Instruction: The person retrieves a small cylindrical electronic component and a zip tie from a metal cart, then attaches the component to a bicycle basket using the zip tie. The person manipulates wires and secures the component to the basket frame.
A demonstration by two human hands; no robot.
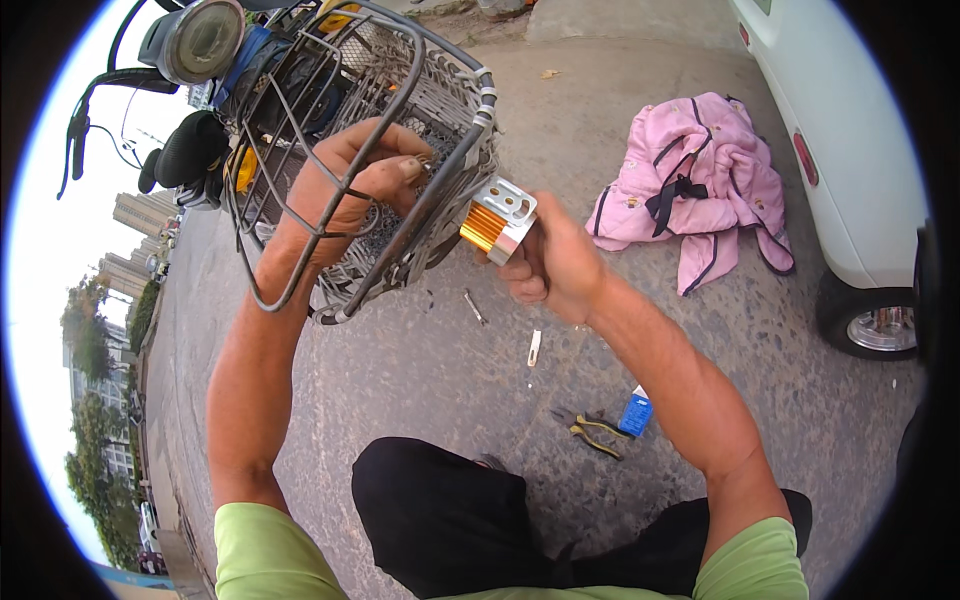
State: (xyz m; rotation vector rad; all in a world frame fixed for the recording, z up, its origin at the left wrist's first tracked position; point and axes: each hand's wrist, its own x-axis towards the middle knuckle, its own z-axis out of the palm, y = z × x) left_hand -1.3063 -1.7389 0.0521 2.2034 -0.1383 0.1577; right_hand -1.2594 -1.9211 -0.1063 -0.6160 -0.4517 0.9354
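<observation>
My left hand (pixel 365 180) reaches through the bars into the wire basket (pixel 472 158) at the front of a vehicle with handlebars. Its thumb and fingers are bent together against the inside of the front wall; whatever they pinch is too small or hidden to name. Outside that wall, my right hand (pixel 565 262) grips a small metal light-like unit with a gold ribbed body (pixel 482 228) and a silver slotted bracket (pixel 515 200). The bracket's flat plate is close to the basket's outer side; contact between them cannot be made out.
On the ground lie a small wrench-like tool (pixel 474 306), a pale flat strip (pixel 534 348), pliers (pixel 590 432) and a blue box (pixel 636 410). A pink padded cover (pixel 690 185) lies beside a white car (pixel 840 130). A round headlamp (pixel 203 42) sits behind the basket.
</observation>
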